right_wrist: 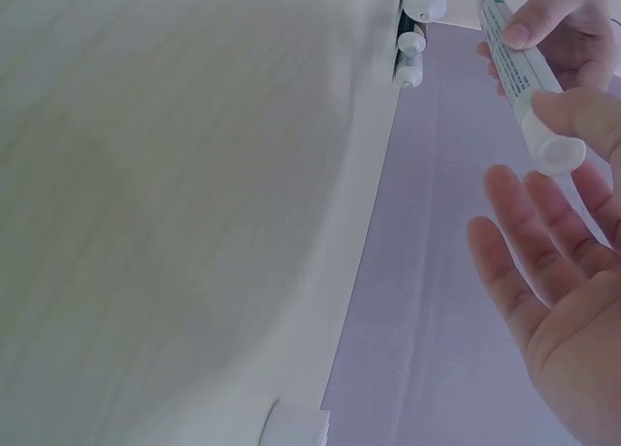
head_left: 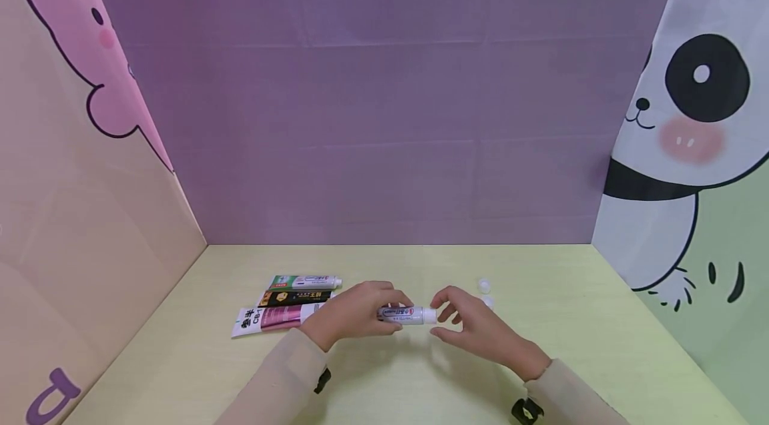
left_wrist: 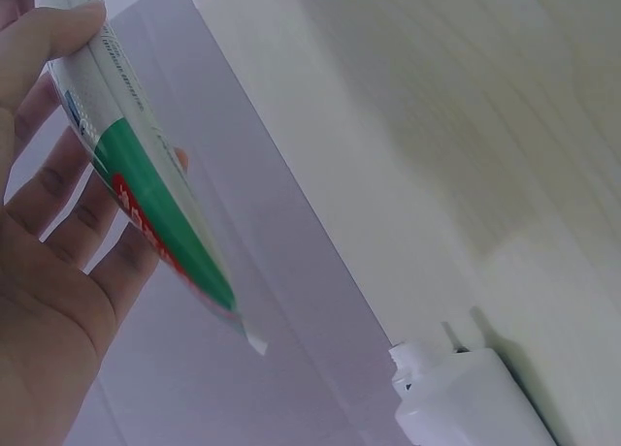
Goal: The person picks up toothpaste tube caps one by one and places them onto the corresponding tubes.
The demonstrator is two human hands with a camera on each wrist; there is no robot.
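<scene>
A toothpaste tube [head_left: 404, 315], white with green and red print, lies level above the table in my left hand [head_left: 360, 308]. In the left wrist view, the left thumb presses on the upper part of the tube [left_wrist: 146, 175]. Its white cap [head_left: 429, 316] points to the right. My right hand [head_left: 480, 328] surrounds the cap with thumb and fingers spread apart. In the right wrist view, the right thumb overlaps the tube just behind the cap [right_wrist: 558, 153], while the other fingers are extended and loose.
Left of the hands lie a green and white tube [head_left: 306, 281], a black and gold tube [head_left: 294, 298] and a white and pink tube [head_left: 276, 319], side by side. Two small white caps [head_left: 483, 285] sit behind the right hand. Printed walls enclose the table [head_left: 541, 271].
</scene>
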